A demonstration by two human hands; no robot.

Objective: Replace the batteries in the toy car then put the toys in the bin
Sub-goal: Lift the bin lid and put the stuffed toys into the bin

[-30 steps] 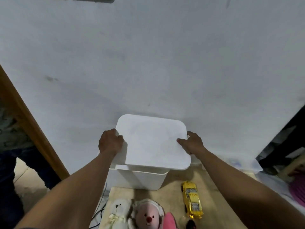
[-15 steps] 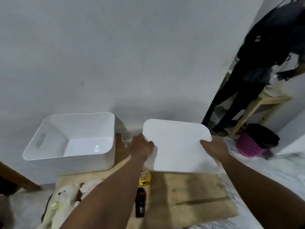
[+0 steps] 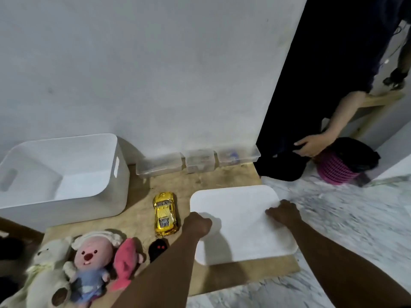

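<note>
The white bin (image 3: 120, 174) stands open at the left against the wall. Its flat white lid (image 3: 242, 221) lies low over the wooden board (image 3: 142, 196), to the right. My left hand (image 3: 196, 225) grips the lid's left edge and my right hand (image 3: 283, 213) its right edge. A yellow toy car (image 3: 165, 213) sits between bin and lid. A small black remote (image 3: 157, 248) lies just in front of the car. A cream plush (image 3: 47, 270), a pink-faced plush (image 3: 90, 263) and a pink fish plush (image 3: 125, 261) lie at the front left.
Three small clear boxes (image 3: 198, 162) line the wall behind the board. Another person in dark clothes (image 3: 311, 85) stands at the right, one hand near a pink basket (image 3: 335, 170). Marble floor (image 3: 355, 218) lies right of the board.
I lifted the lid off the bin, carried it to the right and lowered it onto the board. The view swung right and down, showing the open bin, the car and the plush toys.
</note>
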